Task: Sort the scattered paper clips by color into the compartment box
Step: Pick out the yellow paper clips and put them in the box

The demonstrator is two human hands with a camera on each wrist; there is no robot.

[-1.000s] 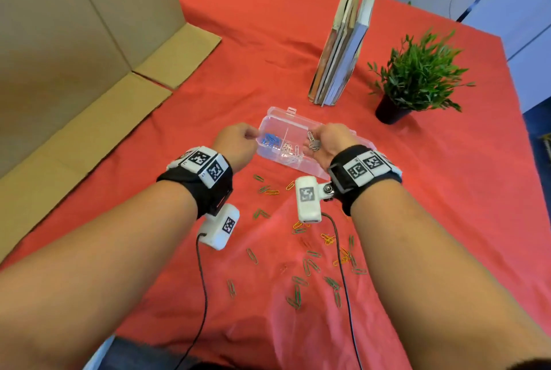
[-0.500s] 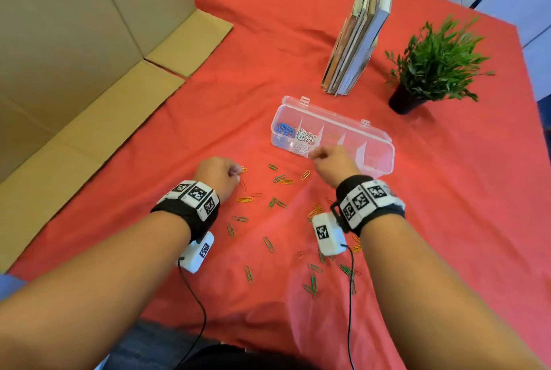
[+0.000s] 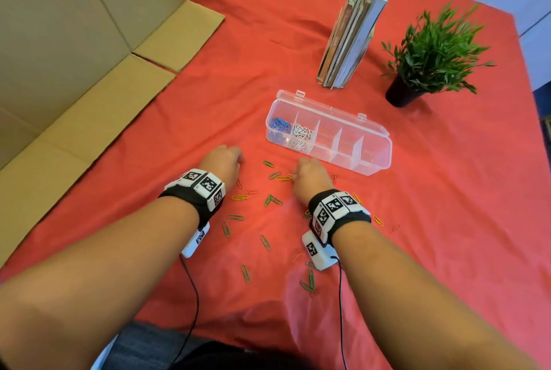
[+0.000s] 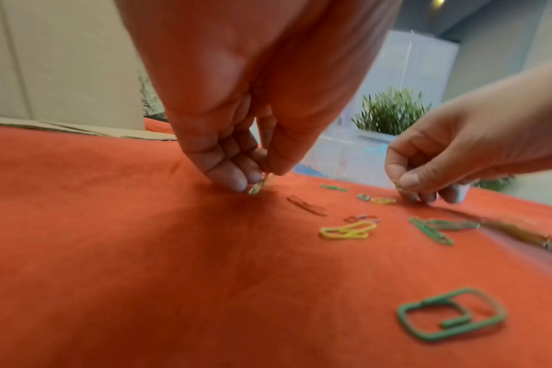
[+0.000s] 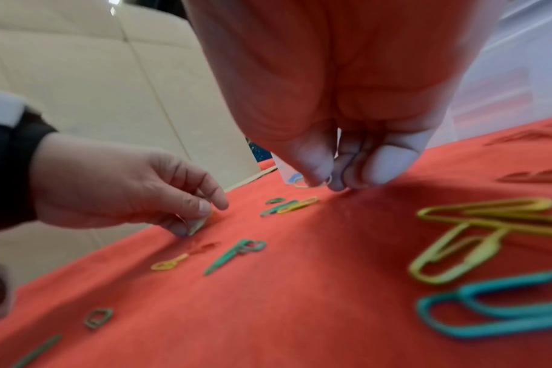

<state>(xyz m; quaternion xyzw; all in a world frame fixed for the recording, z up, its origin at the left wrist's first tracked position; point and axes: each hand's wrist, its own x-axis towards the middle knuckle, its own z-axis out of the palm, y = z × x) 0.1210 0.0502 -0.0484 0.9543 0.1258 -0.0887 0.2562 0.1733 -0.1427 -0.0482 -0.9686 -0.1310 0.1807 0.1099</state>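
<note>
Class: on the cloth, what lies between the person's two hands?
In the head view, green paper clips and a yellow one lie between the left hand and right hand.

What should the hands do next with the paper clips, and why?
Probably lift the left hand and carry its pinched yellow clip to an empty compartment of the box. Blue clips and white clips fill only the first two sections, and yellow ones lie unsorted on the cloth. The right hand also pinches a clip.
</note>
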